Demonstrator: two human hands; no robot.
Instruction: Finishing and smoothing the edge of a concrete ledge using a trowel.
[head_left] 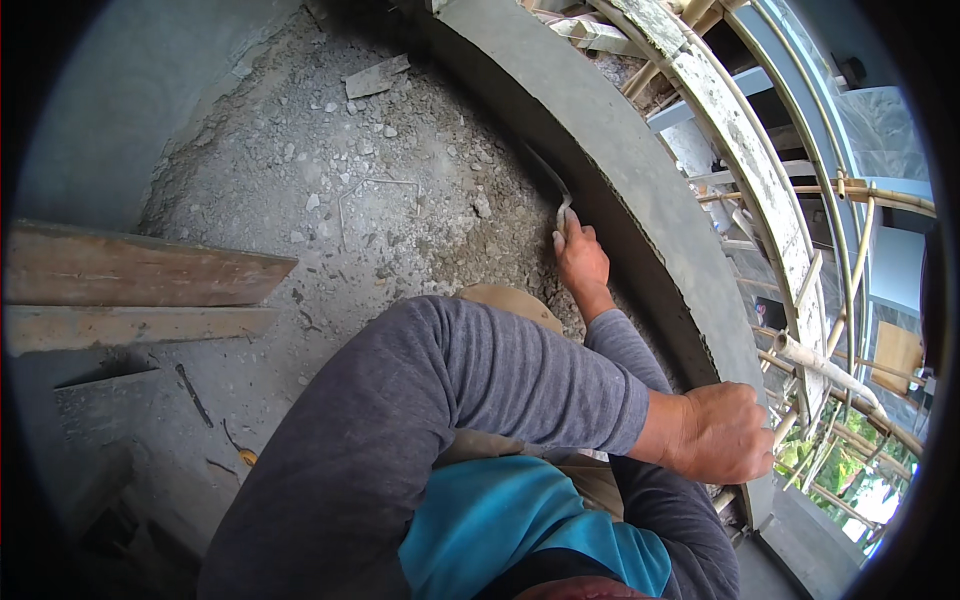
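My right hand point(582, 258) reaches forward under my left arm, its fingers wrapped round the handle of a trowel point(566, 192). The trowel's thin bent neck and narrow dark blade lie close against the shaded inner face of a low curved cement wall point(640, 165). Whether the blade touches that face I cannot tell. My left arm crosses over the right one, and my left hand point(715, 432) is closed in a fist on the wall's flat top. Nothing shows in the fist.
Rubble and grey dust point(400, 215) cover the ground inside the curve, with a bent wire point(385, 181) and a flat broken slab point(377, 76). Wooden boards point(140, 270) jut in from the left. Beyond the wall stand bamboo poles point(850, 385) and a curved whitish beam point(745, 125).
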